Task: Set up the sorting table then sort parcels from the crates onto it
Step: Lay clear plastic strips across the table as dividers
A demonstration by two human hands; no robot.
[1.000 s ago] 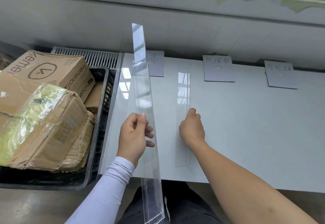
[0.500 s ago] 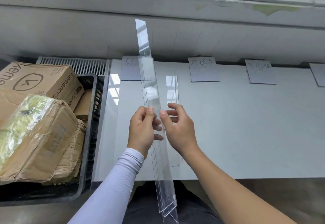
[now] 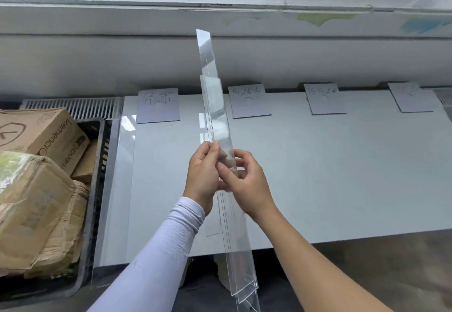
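Table setup under way; no parcels sorted yet.

Both hands hold a stack of clear strips (image 3: 217,125) upright over the table (image 3: 342,177): the left hand (image 3: 201,174) grips it with fingers curled round, and the right hand (image 3: 247,179) pinches one strip, seemingly peeling it off. Four paper labels (image 3: 249,101) lie along the far edge, one strip lies flat on the table below the stack, and a clear panel (image 3: 122,177) stands at the left edge. Parcels (image 3: 36,189) sit in the crate (image 3: 97,189) left of the table. Remaining strips and all sorting are left.
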